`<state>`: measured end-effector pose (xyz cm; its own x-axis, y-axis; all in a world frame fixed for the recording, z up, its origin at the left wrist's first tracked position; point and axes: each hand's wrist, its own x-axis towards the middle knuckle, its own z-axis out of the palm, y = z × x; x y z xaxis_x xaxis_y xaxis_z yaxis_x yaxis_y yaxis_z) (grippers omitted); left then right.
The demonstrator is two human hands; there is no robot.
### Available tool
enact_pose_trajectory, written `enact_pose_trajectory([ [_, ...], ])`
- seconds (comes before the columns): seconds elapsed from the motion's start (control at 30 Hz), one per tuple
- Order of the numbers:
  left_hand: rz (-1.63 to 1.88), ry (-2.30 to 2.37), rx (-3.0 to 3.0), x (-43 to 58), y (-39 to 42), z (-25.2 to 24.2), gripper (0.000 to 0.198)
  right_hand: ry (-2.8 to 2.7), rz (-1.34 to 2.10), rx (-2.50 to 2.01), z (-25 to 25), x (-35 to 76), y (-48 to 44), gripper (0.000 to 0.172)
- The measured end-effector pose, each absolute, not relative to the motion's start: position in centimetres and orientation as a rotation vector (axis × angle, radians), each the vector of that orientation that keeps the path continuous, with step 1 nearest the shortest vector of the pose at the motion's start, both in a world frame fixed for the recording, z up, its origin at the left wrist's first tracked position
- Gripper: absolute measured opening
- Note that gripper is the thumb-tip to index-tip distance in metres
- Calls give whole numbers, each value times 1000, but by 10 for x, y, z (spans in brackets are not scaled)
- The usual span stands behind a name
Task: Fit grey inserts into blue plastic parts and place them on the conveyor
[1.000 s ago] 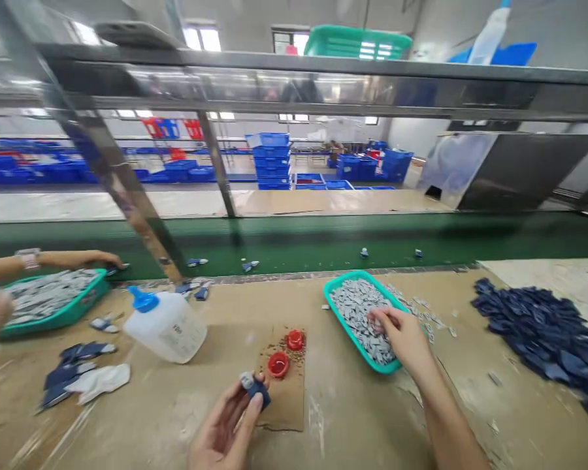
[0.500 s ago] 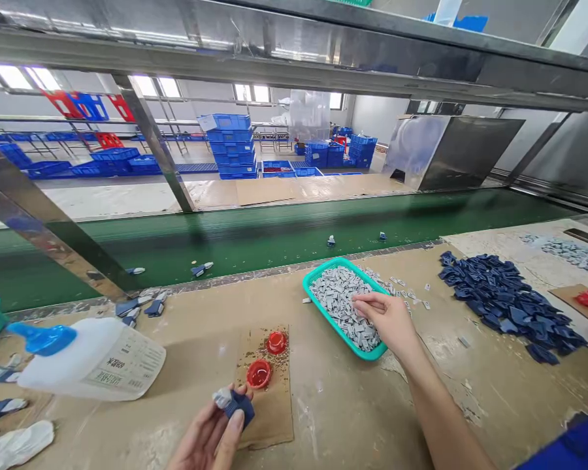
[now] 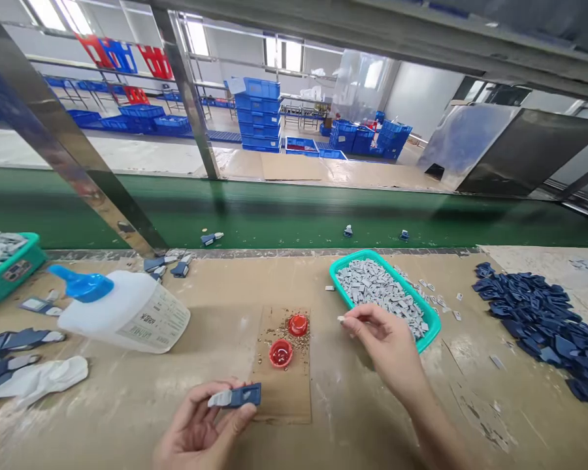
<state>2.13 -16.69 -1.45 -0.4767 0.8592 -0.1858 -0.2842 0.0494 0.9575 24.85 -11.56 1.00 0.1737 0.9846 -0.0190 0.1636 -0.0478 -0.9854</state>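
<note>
Between the thumb and fingers of my left hand (image 3: 210, 421) is a dark blue plastic part (image 3: 245, 395) with a pale grey tip, its recessed face turned up. My right hand (image 3: 385, 343) pinches a small light grey plastic piece (image 3: 342, 318) at its fingertips, just left of the turquoise basket (image 3: 436, 326). Many similar grey pieces (image 3: 372, 284) fill that basket. Between my hands, two red caps lie on a cardboard strip (image 3: 284, 408): the nearer cap (image 3: 281, 353) holds liquid, and the farther cap (image 3: 298, 325) sits among small brown specks.
A white bottle (image 3: 142, 313) with a blue spout leans at left, beside blue parts and a white glove (image 3: 44, 382). Another turquoise basket (image 3: 29, 274) stands far left. A heap of dark blue parts (image 3: 534, 320) lies at right. Beyond runs a green conveyor belt (image 3: 284, 219) carrying several parts.
My right hand has drawn out of the basket toward the left with a grey piece in its fingertips. My left hand has turned the blue part level. The camera view has shifted.
</note>
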Motion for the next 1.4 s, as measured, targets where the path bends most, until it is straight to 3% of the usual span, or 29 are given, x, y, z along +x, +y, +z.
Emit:
enact_pose_trajectory([
  [0.17, 1521, 1411, 585, 13, -169, -21, 36, -1103, 1235, -1411, -9, 208, -111, 26],
  [0.53, 1501, 1365, 518, 27, -176, -7, 34, -962, 1284, -1427, -40, 192, -98, 33],
  [1.03, 1550, 1361, 678, 53, -174, 10, 22, -970, 1622, -1084, 6, 201, -138, 14],
  [1.4, 1530, 1481, 758, 63, -176, 15, 20, -1059, 1739, -1112, 14, 201, -146, 22],
])
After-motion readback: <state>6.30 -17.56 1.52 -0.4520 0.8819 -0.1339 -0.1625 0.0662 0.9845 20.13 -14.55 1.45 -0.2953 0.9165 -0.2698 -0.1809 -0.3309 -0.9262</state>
